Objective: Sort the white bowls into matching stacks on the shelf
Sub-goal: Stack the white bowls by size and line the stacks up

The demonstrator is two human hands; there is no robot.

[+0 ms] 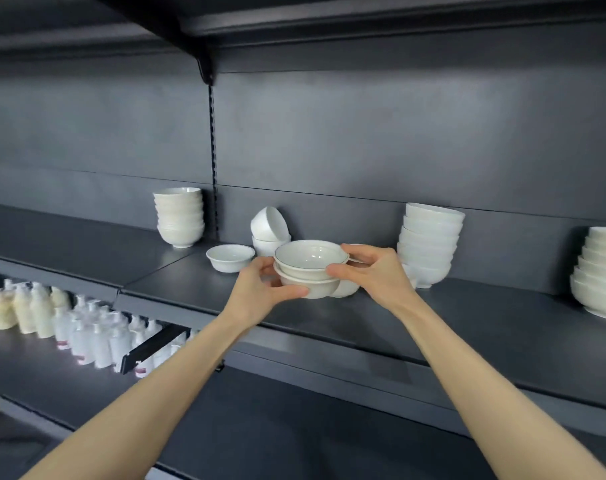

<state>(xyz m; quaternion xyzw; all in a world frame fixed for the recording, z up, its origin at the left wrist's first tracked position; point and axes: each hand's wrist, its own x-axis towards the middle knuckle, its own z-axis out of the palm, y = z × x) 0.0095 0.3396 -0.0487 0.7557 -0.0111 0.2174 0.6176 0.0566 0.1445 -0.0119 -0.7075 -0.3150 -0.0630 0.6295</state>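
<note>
Lower-left shelf: rows of white pump bottles [69, 327], not relevant. Upper shelf [433, 323], left to right: tall stack of footed bowls [180, 216] far left against the back panel, mouths up. Then a single shallow rimmed bowl [230, 258], upright, standing alone. Behind it a deep bowl [269, 225] sits tilted in another deep bowl [265, 247], mouth tipped to the right. Centre: left hand [260, 292] grips the lower bowl [312, 287] of a nested pair, thumb curled along its near wall, fingers on the left side. The top bowl [310, 258] has a thin dark line round its rim and sits level, mouth up; both are round, so no long axis. Right hand [374, 271] pinches that top bowl's right rim, thumb near, fingers far. Can't tell whether the pair touches the shelf. Another white bowl [346, 289] is part-hidden just behind the pair on the right. Next, a leaning bowl stack [429, 244], mouths up. Right edge: a wider bowl stack [599, 271], cut by the frame.
</note>
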